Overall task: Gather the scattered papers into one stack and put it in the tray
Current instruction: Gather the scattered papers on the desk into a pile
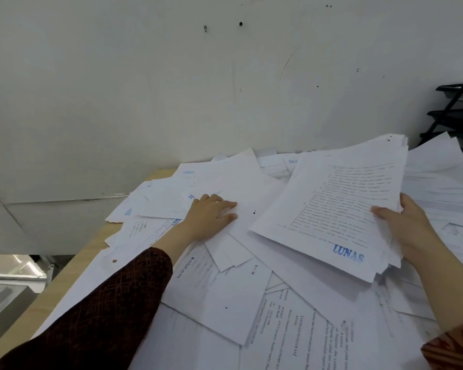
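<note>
Tray rack: a black tiered tray rack [457, 113] stands at the far right against the wall, cut off by the frame edge; thin pale edges show on its shelves, but what lies in them cannot be told.
Way to the rack: loose sheets lean up in front of its lower tiers and hide them.
Stack: a thick stack of papers [340, 209] is raised at a slant above the spread, printed side up, with a blue "LUNAS" stamp near its lower edge; it is not in the tray.
Right hand: the right hand [404, 222] grips the stack at its right edge, thumb on the top sheet, fingers curled behind.
Left hand: the left hand [211, 217] lies flat, fingers straight, pressing on the loose sheets left of the stack; it grasps nothing.
Scattered papers: overlapping sheets [225, 289] cover nearly all of the table, several with blue stamps.
Table: a light wooden table [72, 268] shows bare only along its left edge.
Wall: a pale, scuffed wall [171, 76] stands just behind the table.
Sleeves: a dark patterned sleeve [104, 311] on the left arm.
</note>
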`<state>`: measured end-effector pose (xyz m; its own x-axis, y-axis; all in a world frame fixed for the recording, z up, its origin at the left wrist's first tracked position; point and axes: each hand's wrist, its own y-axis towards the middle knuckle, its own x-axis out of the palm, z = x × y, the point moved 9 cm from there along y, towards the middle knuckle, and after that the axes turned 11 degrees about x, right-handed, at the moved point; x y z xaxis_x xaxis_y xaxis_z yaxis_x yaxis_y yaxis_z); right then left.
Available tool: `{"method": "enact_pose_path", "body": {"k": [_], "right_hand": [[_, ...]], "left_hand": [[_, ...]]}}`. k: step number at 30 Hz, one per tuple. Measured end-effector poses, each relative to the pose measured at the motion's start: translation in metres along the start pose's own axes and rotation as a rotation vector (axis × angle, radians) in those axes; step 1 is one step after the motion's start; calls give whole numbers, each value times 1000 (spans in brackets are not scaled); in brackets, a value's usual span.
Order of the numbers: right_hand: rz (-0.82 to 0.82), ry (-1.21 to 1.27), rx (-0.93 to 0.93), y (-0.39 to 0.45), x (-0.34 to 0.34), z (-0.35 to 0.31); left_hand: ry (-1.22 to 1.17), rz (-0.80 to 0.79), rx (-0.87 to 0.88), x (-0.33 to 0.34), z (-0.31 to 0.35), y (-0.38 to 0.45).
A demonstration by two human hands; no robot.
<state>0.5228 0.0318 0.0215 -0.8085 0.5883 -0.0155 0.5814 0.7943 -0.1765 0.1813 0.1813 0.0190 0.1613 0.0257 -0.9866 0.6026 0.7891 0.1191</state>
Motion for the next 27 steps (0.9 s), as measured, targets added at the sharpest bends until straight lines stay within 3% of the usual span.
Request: {"method": "enact_pose_path", "body": {"k": [7, 14, 19, 21, 23, 25, 27], "right_hand": [[26, 83, -23, 0, -1, -3], [15, 206, -32, -4, -5, -3], [-43, 178, -31, -7, 7, -1], [-76, 154, -25, -8, 14, 1], [-116, 109, -16, -10, 24, 3], [-149, 48, -12, -14, 33, 4], [-178, -2, -4, -19, 40, 4]], "left_hand": [[-491, 151, -151, -5, 28, 1], [-725, 533, -361, -68, -51, -41], [-919, 911, -530, -75, -92, -114], [-721, 1079, -436, -98, -74, -138], [-441, 1177, -230, -127, -32, -153], [-273, 1136, -12, -136, 15, -150], [-128, 993, 200, -122, 64, -137]]}}
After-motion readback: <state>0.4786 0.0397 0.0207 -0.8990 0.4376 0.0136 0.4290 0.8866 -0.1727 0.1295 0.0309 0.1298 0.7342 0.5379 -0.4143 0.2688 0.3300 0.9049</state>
